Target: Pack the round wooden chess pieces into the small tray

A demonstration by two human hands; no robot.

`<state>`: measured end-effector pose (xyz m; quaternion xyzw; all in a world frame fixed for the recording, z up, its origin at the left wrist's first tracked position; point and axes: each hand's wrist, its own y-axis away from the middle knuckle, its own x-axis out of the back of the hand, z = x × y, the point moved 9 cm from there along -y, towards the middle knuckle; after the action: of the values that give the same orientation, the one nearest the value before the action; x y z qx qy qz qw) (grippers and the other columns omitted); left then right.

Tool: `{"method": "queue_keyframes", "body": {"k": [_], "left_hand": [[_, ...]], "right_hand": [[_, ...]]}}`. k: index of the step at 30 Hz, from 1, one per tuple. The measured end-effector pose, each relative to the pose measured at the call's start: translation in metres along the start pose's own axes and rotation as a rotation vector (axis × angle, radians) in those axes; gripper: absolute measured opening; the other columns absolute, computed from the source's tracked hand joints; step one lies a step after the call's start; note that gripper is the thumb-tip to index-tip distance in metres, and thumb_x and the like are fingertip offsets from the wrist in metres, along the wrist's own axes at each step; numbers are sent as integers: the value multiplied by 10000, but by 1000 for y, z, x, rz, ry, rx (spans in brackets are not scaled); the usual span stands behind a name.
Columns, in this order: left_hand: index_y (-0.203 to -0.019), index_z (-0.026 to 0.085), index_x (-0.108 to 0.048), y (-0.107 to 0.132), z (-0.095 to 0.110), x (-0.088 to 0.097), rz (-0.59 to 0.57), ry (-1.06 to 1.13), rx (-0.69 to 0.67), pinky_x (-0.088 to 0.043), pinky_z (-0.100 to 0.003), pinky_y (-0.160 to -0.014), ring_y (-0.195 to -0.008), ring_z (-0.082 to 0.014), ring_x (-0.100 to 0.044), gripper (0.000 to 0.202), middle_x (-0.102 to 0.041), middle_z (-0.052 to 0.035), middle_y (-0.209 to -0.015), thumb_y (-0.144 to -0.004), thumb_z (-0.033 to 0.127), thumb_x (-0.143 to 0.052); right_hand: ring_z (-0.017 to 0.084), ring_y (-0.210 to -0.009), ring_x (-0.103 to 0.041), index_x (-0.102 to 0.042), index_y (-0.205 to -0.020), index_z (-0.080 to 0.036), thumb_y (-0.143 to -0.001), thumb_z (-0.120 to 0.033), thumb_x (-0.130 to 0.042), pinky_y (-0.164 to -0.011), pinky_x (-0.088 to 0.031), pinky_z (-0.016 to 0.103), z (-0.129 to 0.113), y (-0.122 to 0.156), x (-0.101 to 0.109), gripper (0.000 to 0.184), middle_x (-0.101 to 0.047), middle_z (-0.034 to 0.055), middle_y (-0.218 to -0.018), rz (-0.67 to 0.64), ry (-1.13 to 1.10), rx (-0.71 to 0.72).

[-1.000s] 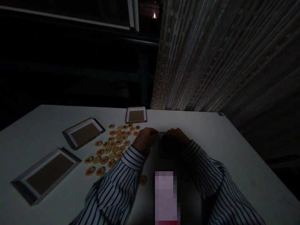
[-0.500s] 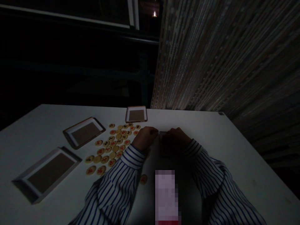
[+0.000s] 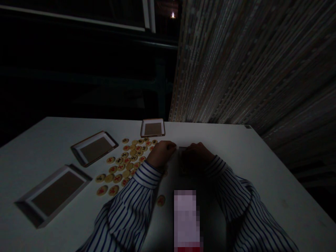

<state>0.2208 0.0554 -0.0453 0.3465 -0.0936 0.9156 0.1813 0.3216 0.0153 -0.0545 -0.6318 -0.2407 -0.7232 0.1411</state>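
Both my hands rest close together on a white table [image 3: 262,164] in dim light. My left hand [image 3: 162,153] is curled with its fingers closed, next to a spread of round wooden game discs [image 3: 126,162] marked in red and black. My right hand [image 3: 197,153] is also closed, over a small dark box-like thing [image 3: 182,149] between the two hands; the dark hides what it is. One disc [image 3: 160,200] lies apart by my left sleeve.
Three shallow box halves with brown insides lie on the table: a small one [image 3: 153,128] at the back, a middle one [image 3: 93,148] and a large one [image 3: 54,193] at the front left. A reed blind [image 3: 249,63] hangs behind the table on the right.
My left hand has shifted slightly towards the right hand. Otherwise nothing has visibly moved.
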Motion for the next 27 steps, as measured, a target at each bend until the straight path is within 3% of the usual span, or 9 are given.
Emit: {"method": "queue_keyframes", "body": {"k": [5, 11, 17, 24, 27], "left_hand": [[-840, 139, -682, 0, -1, 3, 8, 40, 12, -456, -274, -663, -687, -170, -602, 256, -679, -65, -727, -725, 280, -501], [-857, 160, -674, -3, -14, 5, 24, 137, 32, -457, -253, -621, -658, -157, -605, 263, -682, -60, -750, -703, 333, -549], [-869, 151, -662, 0, -11, 11, 16, 151, 46, -451, -234, -567, -604, -145, -607, 273, -682, -54, -746, -714, 335, -534], [-874, 149, -655, 2, -8, 18, 28, 160, 72, -465, -238, -622, -703, -161, -625, 256, -683, -58, -814, -711, 311, -542], [-899, 137, -651, 5, -7, 31, 67, 117, 105, -469, -249, -641, -731, -177, -624, 281, -683, -63, -816, -727, 322, -527]], "right_hand": [[210, -869, -558, -614, -898, -231, -824, -371, -445, -640, -349, 296, 2, -1, -1, 232, -644, 65, -932, 7, 14, 1], [192, -883, -564, -624, -885, -258, -812, -351, -464, -644, -342, 282, -2, -2, -4, 199, -649, 34, -956, 12, -24, 42], [193, -879, -564, -619, -842, -246, -792, -359, -492, -658, -339, 281, -1, -2, -7, 177, -653, 28, -941, 17, -47, 55], [198, -887, -557, -619, -859, -249, -802, -342, -474, -673, -345, 287, -1, 0, -3, 181, -650, 39, -935, 44, -62, 50], [199, -875, -562, -620, -874, -253, -804, -332, -472, -661, -351, 284, 1, 1, 0, 182, -651, 39, -930, 32, -70, 28]]}}
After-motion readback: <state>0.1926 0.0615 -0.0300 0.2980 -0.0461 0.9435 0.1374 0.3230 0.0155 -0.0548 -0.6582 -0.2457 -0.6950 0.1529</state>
